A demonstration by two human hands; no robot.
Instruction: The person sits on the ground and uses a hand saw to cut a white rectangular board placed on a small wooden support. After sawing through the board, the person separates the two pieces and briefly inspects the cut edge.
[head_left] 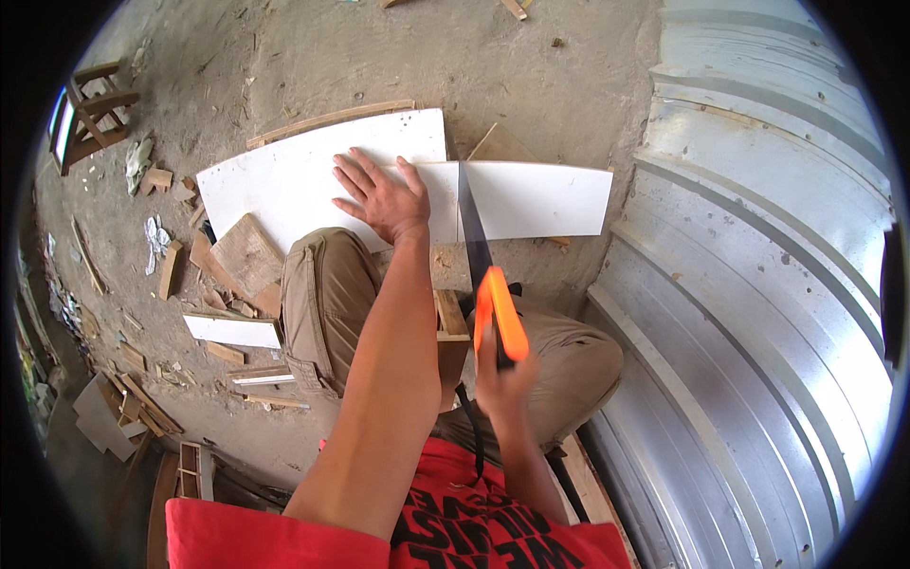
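Observation:
My left hand (382,201) lies flat with spread fingers on a white board (275,175), pressing on its right part. In my right hand (504,384), slightly blurred, is the orange handle of a handsaw (479,256). The dark blade runs away from me and crosses the board at a cut line, a little right of my left hand. Beyond the blade the white piece (540,199) extends to the right. Whether the cut goes all the way through cannot be told. My left knee (327,275) is against the board's near edge.
Corrugated metal sheeting (758,256) rises along the right. Wood offcuts (248,254) and scraps litter the concrete floor (531,66) at left. A small wooden frame (100,114) stands at the far left. A wooden block (452,318) sits between my legs.

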